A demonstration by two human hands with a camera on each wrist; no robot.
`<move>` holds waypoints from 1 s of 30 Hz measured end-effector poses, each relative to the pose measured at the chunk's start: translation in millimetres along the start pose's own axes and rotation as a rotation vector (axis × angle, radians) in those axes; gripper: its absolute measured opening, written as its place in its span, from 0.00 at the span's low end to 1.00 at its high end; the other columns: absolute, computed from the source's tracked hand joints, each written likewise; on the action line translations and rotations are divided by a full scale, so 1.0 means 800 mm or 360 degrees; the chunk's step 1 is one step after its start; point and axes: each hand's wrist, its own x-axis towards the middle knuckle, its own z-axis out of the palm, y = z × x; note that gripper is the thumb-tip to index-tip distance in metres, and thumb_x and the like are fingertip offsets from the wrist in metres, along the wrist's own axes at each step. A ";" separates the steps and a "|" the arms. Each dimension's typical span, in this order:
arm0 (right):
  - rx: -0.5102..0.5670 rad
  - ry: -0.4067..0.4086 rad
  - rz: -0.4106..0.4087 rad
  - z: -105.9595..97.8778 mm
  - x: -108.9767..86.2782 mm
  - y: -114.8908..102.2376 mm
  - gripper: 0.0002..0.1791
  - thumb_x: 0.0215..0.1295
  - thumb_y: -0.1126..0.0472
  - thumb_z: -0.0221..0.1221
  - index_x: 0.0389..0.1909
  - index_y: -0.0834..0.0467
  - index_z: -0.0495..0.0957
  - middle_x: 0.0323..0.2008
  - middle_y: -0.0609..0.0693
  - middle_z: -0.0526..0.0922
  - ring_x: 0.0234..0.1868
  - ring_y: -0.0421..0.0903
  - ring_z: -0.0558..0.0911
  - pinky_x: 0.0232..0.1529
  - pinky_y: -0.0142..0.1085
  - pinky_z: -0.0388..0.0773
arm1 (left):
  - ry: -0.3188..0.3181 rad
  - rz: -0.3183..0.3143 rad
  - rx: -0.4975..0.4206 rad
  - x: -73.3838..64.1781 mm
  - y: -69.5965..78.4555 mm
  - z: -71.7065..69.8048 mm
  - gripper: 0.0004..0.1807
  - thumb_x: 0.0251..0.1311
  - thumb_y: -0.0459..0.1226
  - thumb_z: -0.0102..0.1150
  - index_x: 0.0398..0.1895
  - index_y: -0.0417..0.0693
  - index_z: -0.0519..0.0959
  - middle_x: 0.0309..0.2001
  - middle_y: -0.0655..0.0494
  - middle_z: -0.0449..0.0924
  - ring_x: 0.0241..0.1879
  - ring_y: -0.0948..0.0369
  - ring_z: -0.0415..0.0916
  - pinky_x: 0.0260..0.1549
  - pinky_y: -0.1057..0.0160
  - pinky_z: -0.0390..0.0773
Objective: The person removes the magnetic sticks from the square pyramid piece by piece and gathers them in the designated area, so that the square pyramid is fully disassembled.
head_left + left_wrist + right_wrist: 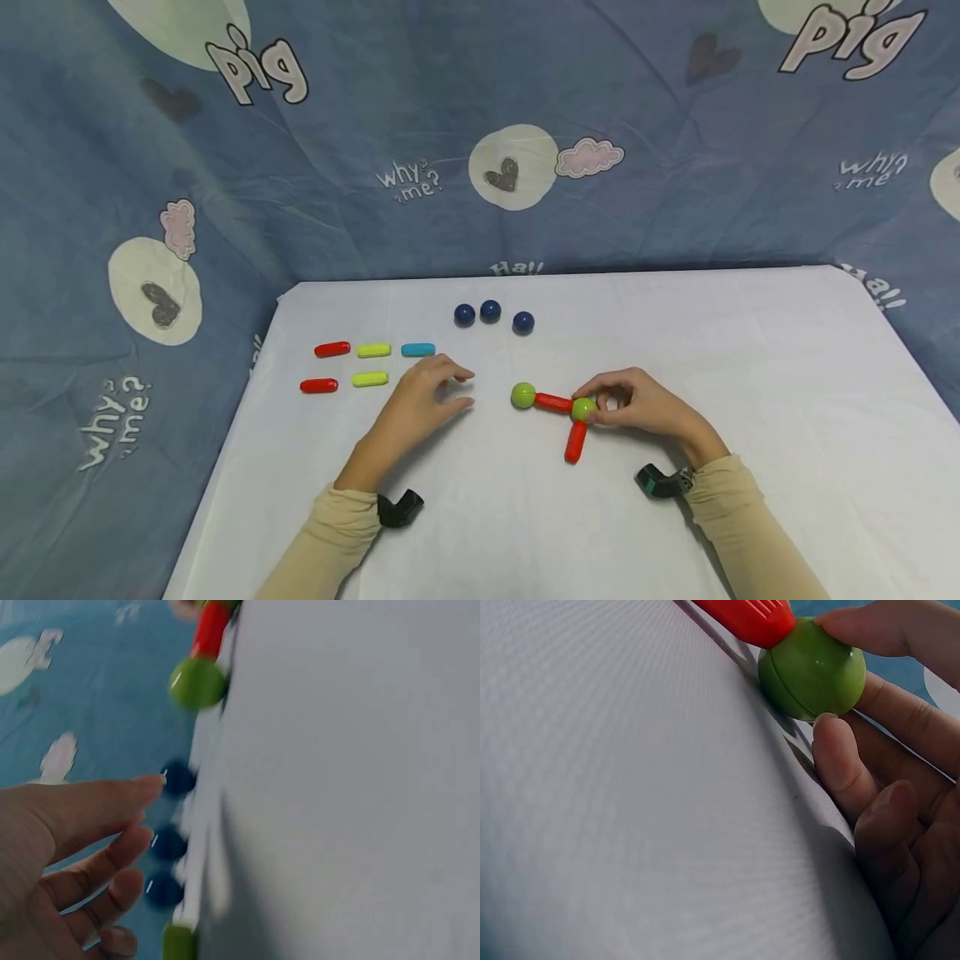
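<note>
My right hand (641,407) pinches a green ball (583,409) between thumb and fingers. Two red rods are joined to that ball: one red rod (553,403) runs left to a second green ball (523,395), the other red rod (575,442) points toward the front. Close up in the right wrist view, fingertips press on the green ball (812,669), with a red rod (754,619) against it. To the left, my left hand (420,400) hovers with thumb and fingers apart and nothing between them, near a blue rod (417,350).
Three dark blue balls (491,312) lie toward the back of the white table (750,350). On the left are two red rods (332,349) and two yellow-green rods (373,350). A blue printed cloth (337,225) hangs behind and at the left side.
</note>
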 end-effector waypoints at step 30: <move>-0.0134 0.0162 0.0049 0.028 0.013 -0.009 0.10 0.59 0.53 0.75 0.41 0.46 0.88 0.29 0.41 0.81 0.27 0.37 0.71 0.29 0.30 0.69 | -0.0261 0.0124 -0.0043 0.024 0.047 0.063 0.20 0.56 0.50 0.77 0.49 0.55 0.85 0.40 0.66 0.81 0.40 0.65 0.76 0.42 0.66 0.77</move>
